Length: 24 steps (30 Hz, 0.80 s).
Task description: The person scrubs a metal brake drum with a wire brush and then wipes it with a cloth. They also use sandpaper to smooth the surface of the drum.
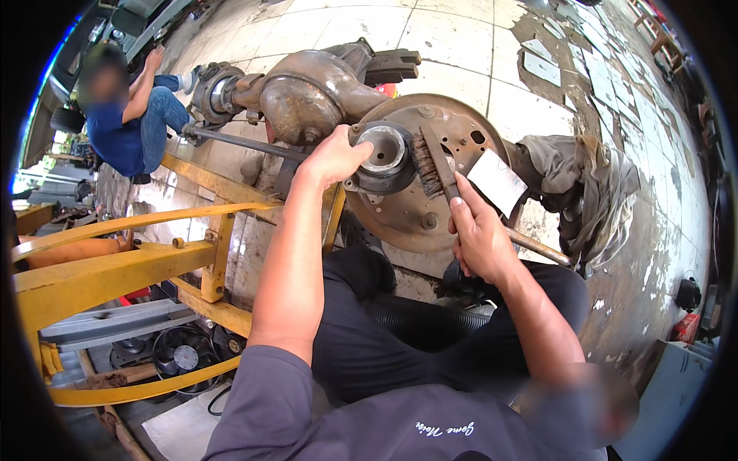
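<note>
Brush (440,157) dark-handled, bristles (425,167) brown, perhaps grimy

Beyond the disc (405,213), the floor (453,48) leaves open passage, while axle (300,96) and frame (115,280) block the disc's left, cloth (565,165) its right.

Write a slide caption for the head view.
Left hand holds a round metal part on a rusty disc; right hand grips a brush beside it.
</note>
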### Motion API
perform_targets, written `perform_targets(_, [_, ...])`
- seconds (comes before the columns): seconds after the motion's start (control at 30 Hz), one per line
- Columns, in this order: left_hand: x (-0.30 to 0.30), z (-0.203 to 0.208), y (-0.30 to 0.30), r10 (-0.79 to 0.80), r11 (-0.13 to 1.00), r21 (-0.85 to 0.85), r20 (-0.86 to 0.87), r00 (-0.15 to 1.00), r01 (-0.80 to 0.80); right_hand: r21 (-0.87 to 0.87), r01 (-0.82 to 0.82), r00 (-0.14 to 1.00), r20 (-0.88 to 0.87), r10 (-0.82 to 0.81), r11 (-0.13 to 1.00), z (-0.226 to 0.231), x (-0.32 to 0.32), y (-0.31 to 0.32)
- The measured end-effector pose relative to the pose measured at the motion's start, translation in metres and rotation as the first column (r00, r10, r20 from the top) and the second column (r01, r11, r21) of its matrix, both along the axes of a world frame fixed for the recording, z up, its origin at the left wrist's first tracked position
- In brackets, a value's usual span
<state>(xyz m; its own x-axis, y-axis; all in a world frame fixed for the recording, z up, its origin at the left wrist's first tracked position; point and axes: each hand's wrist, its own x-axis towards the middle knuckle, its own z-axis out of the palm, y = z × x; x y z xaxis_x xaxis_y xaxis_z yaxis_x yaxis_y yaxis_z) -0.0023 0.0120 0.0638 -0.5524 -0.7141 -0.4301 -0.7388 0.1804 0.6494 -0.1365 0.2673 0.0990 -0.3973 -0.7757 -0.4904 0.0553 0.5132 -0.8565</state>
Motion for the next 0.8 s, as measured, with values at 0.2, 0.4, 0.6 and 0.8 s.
perform_targets(0.2, [-0.004, 0.001, 0.007, -0.015, 0.996, 0.092, 0.069, 0.997, 0.009, -0.117, 0.038, 0.975, -0.213, -0.062, 0.992, -0.04, 0.015, 0.0])
perform_targets(0.4, [0.001, -0.002, 0.0, -0.026, 1.0, 0.005, 0.086, 0.996, 0.025, 0.018, 0.053, 0.979, -0.198, -0.048, 0.998, -0.015, 0.001, -0.073])
perform_targets(0.6, [0.002, -0.01, 0.0, 0.03, 1.0, -0.009, 0.053, 0.998, -0.029, -0.072, -0.004, 0.955, -0.298, -0.018, 0.997, -0.032, -0.003, -0.063])
perform_targets(0.8, [0.002, -0.026, -0.004, 0.014, 0.994, -0.106, -0.046, 0.999, -0.018, -0.08, -0.007, 0.938, -0.346, -0.021, 0.997, -0.045, 0.016, 0.015])
